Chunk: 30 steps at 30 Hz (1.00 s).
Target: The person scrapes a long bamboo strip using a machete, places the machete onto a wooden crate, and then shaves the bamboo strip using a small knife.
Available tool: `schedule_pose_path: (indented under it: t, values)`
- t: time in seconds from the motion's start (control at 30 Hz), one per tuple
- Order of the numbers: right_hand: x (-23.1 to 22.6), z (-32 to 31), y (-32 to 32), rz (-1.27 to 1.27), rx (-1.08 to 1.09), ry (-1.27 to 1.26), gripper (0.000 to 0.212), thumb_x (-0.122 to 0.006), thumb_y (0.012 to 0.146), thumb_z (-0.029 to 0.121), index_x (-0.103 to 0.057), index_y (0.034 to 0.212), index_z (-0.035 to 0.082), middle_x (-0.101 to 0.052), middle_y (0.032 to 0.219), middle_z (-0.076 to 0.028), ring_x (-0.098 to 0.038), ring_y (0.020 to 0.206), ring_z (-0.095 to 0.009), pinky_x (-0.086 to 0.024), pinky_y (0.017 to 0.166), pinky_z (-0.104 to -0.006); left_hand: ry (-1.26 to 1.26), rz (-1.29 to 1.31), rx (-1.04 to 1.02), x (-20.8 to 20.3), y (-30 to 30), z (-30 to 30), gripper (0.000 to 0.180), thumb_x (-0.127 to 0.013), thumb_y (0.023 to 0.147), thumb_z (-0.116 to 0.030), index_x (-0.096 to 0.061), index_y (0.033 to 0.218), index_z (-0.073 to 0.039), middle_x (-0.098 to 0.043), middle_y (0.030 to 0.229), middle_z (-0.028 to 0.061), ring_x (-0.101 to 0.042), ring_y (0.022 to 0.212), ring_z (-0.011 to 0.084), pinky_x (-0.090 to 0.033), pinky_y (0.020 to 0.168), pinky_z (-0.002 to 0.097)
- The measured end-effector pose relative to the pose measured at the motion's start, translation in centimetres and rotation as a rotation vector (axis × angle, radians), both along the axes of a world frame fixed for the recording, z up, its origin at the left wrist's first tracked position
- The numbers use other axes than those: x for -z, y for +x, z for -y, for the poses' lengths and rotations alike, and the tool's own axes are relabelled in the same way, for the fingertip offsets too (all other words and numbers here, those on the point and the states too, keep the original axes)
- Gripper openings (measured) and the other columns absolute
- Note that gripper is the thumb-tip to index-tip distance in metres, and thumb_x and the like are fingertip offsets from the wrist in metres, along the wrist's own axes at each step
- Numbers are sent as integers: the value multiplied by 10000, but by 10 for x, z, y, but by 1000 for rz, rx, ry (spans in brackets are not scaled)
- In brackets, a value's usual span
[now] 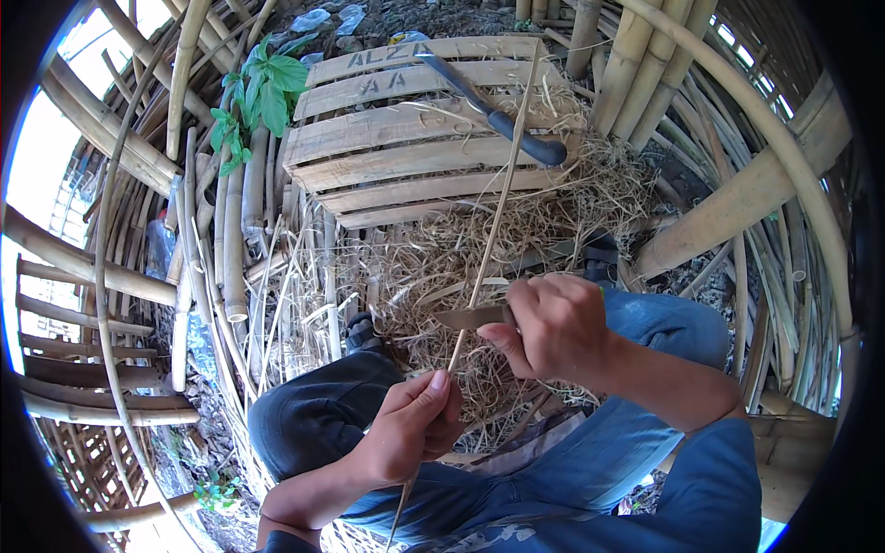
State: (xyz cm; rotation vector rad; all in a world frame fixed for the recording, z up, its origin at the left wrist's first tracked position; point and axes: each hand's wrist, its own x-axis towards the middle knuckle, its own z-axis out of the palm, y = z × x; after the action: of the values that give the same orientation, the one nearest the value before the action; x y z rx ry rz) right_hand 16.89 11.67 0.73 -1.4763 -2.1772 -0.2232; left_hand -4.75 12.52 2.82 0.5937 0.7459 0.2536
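Note:
My left hand [417,426] is closed around a long thin bamboo strip [493,221]. The strip slants up and away, past the far edge of a wooden slatted crate top, and its near end comes out below the hand. In my right hand [558,327] a short-bladed knife [468,318] is gripped, its handle mostly hidden by the fingers. The blade points left and lies across the strip, a little above my left hand. My right thumb is stretched out just under the blade, near the strip.
A curved knife with a dark handle [538,147] rests on the slatted crate [369,170]. Heaped shavings [433,263] cover the ground between my legs and the crate. Bamboo poles [728,217] stand on the right, more on the left beside a leafy green plant [267,88].

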Motion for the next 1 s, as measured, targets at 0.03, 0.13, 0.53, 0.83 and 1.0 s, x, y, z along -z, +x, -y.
schedule_pose_path:
  t: [0.03,0.13,0.53,0.83,1.0]
  values:
    - [2,-2,2,-2,1,-1,426,-502,889,376,-469,617,49,-470,505,-77,-516,426,-235,-429,414,-340,7,-2,-4,0,-1,1,381,-343,987,-364,-419,751,-74,-269,541,-47,-227,439,49,-165,380,218]
    - [9,-12,14,51,50,78,505,-455,908,441,-493,582,57,-487,466,-67,-513,383,-199,-411,364,-308,2,-3,0,1,-1,0,386,-342,987,-360,-413,740,-72,-270,539,-45,-231,437,50,-169,378,218]
    - [12,-40,50,109,265,92,512,-422,921,437,-527,608,46,-462,409,-69,-512,354,-198,-398,327,-325,14,-25,27,2,-8,5,390,-349,985,-360,-408,728,-73,-259,534,-48,-225,435,51,-170,384,220]
    - [9,-54,79,162,431,61,378,-484,901,339,-549,711,19,-530,523,-131,-564,465,-288,-451,420,-378,-29,-72,49,3,-16,9,399,-361,982,-366,-413,718,-72,-241,526,-52,-216,432,51,-158,384,222]
    - [18,-69,97,253,343,239,510,-363,940,420,-599,727,22,-541,476,-111,-578,415,-250,-460,376,-372,15,-83,51,5,-15,9,396,-363,982,-365,-418,723,-71,-243,524,-50,-222,429,56,-161,380,226]
